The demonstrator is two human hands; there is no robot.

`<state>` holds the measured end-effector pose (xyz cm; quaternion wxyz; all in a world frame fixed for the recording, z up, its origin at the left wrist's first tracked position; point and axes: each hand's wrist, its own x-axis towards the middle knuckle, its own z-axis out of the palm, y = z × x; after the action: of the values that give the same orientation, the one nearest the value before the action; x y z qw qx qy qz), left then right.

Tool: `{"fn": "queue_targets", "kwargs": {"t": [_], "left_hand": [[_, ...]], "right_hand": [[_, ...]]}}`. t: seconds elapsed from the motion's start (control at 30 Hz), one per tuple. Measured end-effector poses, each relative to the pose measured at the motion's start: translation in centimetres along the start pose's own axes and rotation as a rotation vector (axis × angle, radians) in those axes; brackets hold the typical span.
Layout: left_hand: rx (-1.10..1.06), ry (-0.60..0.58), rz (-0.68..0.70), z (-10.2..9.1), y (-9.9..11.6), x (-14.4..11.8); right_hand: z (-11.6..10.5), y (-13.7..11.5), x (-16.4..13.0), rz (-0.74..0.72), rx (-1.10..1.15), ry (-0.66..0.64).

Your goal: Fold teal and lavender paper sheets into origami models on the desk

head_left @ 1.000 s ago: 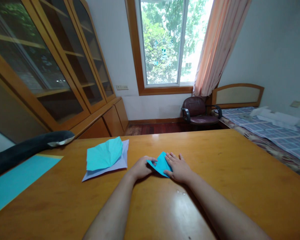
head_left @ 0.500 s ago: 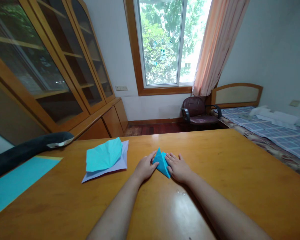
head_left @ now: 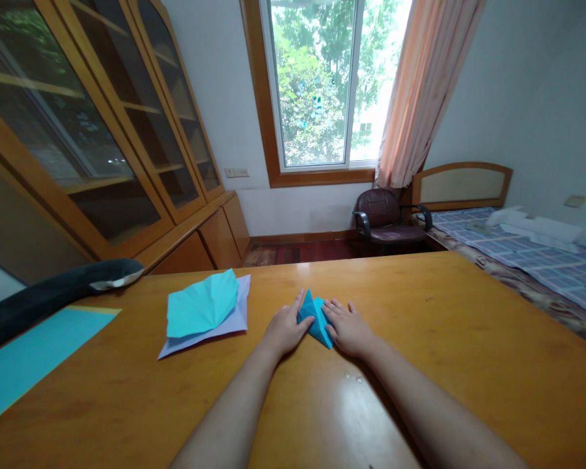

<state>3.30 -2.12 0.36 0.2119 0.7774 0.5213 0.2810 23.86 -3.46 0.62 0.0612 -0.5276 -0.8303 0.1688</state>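
A small piece of blue folded paper (head_left: pixel 317 319) lies on the wooden table, with a pointed tip at the far side and a layered flap on its right. My left hand (head_left: pixel 286 329) grips its left side; the thumb is on top and the index finger stretches along the edge toward the tip. Across from it, my right hand (head_left: pixel 350 329) lies flat with fingers extended, the fingertips touching the right edge of the paper. Part of both side edges is hidden under my fingers.
To the left, a creased turquoise sheet (head_left: pixel 202 306) rests on a lilac sheet (head_left: pixel 241 316). A turquoise board with a yellow border (head_left: pixel 43 355) and a dark curved object (head_left: pixel 68 286) are at the far left. Beyond the table (head_left: pixel 420 391) stands a chair (head_left: pixel 388 215).
My left index finger has straightened along the paper's edge, and the left thumb has slid slightly right over the paper. My right hand stays nearly still.
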Motion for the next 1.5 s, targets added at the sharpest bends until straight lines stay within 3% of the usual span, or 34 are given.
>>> {"fn": "queue_targets", "kwargs": {"t": [0.23,0.4,0.6,0.73,0.87,1.0,1.23,1.37,1.5], "left_hand": [[-0.109,-0.004,-0.109,-0.6,0.0,-0.6],[-0.361,0.043,-0.132,0.2,0.6,-0.6],[-0.392,0.142,-0.178,0.6,0.8,-0.2],[-0.525,0.234,-0.178,0.6,0.7,0.0],[-0.655,0.290,-0.175,0.4,0.8,0.2],[-0.816,0.343,-0.121,0.2,1.3,0.3],[-1.138,0.230,-0.071,0.0,1.5,0.1],[-1.222,0.178,-0.092,0.6,1.0,0.0],[-1.101,0.022,-0.117,0.4,1.1,0.0]], "right_hand": [[0.1,0.0,0.0,0.012,0.021,0.027],[0.0,0.1,0.0,0.025,0.055,0.085],[0.6,1.0,0.6,0.071,0.119,0.223],[1.3,1.6,1.2,0.128,0.190,0.330],[1.6,2.2,1.9,0.218,0.389,0.398],[1.3,2.4,2.3,0.290,0.720,0.339],[0.1,1.8,1.7,0.208,1.056,0.318],[0.0,2.0,1.5,0.135,1.292,0.444],[0.4,2.5,1.7,0.076,1.511,0.577]]}}
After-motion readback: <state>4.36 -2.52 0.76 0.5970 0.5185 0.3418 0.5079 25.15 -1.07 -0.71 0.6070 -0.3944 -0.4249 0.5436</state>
